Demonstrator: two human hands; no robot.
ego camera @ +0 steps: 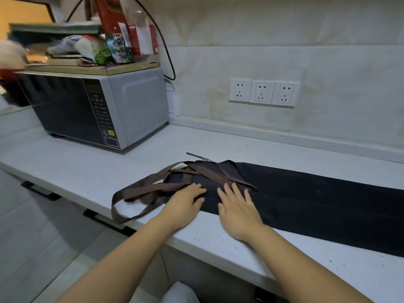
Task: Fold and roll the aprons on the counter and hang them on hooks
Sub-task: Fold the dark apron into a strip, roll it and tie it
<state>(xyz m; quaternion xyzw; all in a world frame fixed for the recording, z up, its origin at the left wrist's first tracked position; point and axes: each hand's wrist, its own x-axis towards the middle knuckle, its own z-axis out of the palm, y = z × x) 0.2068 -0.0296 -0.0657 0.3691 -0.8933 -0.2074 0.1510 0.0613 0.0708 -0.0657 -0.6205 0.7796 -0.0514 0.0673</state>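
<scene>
My left hand [185, 200] and right hand [237, 206] lie side by side, palms down and fingers straight, gripping nothing. Both press flat on the near end of the black apron [306, 204]. I judge I have them this way to pin the folded cloth and smooth it so the roll can start tight from this end. The fabric under my palms looks thin, matte and limp, folded into a long narrow band that runs away to the right of my right hand, along the counter [87, 171] and out of view. Just beyond my fingertips and off to the left of my left hand the brown straps [142, 191] sprawl in flat, ribbon-like loops. Some cross over the apron's top, and one loop reaches past the counter's front edge. I would guess they need tucking in before rolling, or they will trail loose. The counter is pale, speckled and hard, so the cloth should slide easily if I do not hold it down. Farther left and behind my hands stands a grey microwave [91, 108] with boxes and packets piled on top. Three white wall sockets [262, 92] sit on the tiled wall straight ahead. I see no hooks from here.
</scene>
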